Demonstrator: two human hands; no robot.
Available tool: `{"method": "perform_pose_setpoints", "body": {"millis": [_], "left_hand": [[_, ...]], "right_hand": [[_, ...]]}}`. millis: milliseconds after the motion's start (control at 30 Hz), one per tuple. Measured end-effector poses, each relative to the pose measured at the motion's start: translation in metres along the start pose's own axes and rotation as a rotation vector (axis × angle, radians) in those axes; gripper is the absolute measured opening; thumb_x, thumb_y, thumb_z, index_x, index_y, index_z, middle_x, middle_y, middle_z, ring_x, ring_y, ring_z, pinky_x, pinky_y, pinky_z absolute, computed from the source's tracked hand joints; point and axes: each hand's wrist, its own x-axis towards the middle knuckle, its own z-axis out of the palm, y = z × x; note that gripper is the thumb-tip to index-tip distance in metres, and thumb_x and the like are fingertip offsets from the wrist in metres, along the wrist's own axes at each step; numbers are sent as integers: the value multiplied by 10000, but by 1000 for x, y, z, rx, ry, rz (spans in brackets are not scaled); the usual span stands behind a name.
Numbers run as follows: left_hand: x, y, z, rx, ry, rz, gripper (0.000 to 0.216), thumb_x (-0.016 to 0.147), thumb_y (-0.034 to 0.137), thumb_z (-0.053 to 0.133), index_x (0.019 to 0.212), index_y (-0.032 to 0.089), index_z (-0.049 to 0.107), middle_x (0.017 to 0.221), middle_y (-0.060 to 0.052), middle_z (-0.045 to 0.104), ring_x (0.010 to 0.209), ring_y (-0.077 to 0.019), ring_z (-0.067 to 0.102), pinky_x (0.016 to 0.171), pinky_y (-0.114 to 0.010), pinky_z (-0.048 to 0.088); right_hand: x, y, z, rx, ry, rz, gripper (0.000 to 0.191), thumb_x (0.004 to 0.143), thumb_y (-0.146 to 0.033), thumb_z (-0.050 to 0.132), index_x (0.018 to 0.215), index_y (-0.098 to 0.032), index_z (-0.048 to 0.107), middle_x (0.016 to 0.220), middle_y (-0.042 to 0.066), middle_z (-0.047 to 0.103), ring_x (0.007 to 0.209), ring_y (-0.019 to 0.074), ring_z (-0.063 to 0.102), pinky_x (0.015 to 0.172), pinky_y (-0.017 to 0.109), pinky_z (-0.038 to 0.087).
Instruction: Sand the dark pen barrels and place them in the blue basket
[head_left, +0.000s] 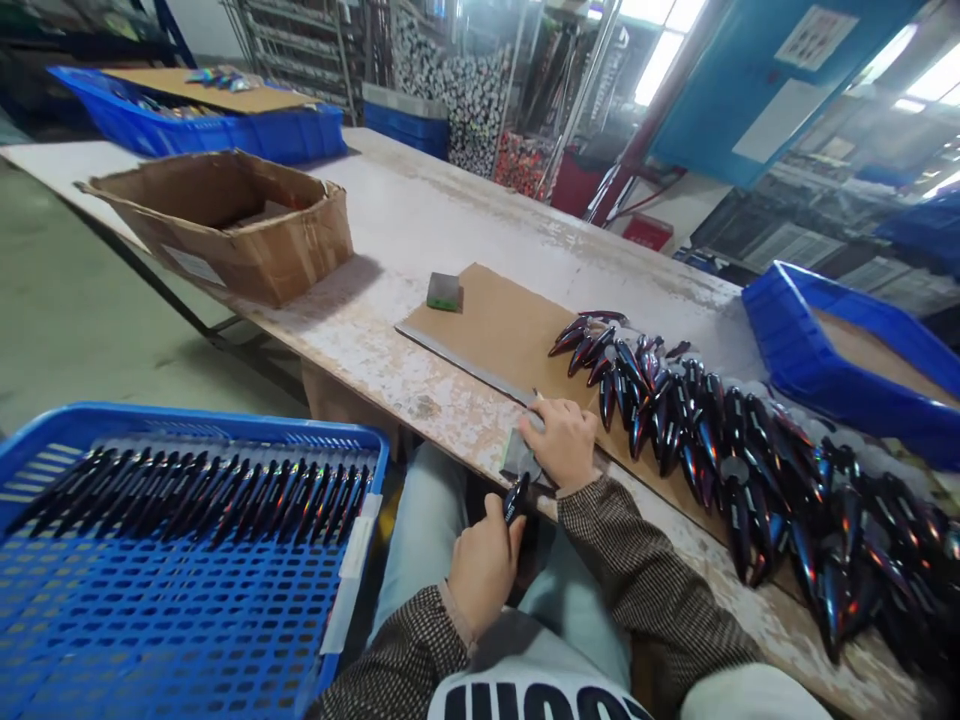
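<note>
My left hand is closed around a glossy dark pen, whose tip points up and away from me. My right hand rests at the table edge with its fingers over a grey sanding pad, close to the pen's tip. Just beyond that hand lies a brown cardboard sheet with a metal strip along its near edge. A large heap of iridescent dark pen barrels covers the sheet's right end. A green-and-grey sanding block sits on the sheet's far corner.
A blue perforated crate at my lower left holds a neat row of dark pens. A torn cardboard box stands on the worn white table. Blue trays stand at the right and far left.
</note>
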Motion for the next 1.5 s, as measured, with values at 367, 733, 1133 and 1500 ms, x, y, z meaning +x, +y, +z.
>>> {"method": "perform_pose_setpoints", "body": {"millis": [367, 733, 1133, 1500], "left_hand": [[-1, 0, 1, -19, 2, 2, 187, 1054, 345, 333, 1093, 180, 413, 847, -83, 737, 810, -280, 735, 587, -305, 446], [1, -8, 3, -255, 7, 25, 136, 1026, 332, 369, 1013, 201, 403, 803, -86, 684, 770, -272, 697, 579, -294, 366], [13, 11, -15, -1577, -542, -271, 649, 700, 824, 588, 929, 223, 498, 503, 124, 355, 358, -48, 175, 317, -182, 158], [11, 17, -11, -1644, -483, -304, 653, 671, 831, 626, 885, 230, 488, 479, 131, 325, 354, -46, 150, 316, -188, 141]], "right_hand": [[-1, 1, 1, 3, -36, -12, 82, 939, -282, 624, 949, -213, 669, 978, 67, 687, 1014, 296, 541, 915, 469, 267], [9, 9, 10, 42, -54, 35, 81, 892, -284, 669, 928, -218, 698, 999, 44, 696, 1021, 274, 551, 927, 443, 263], [2, 12, 1, 334, 176, 22, 233, 960, -409, 543, 950, -207, 658, 943, 63, 668, 962, 273, 567, 871, 394, 350], [8, 7, 6, 278, 45, -123, 101, 904, -299, 645, 970, -224, 639, 968, 37, 650, 1010, 261, 544, 919, 403, 306]]}}
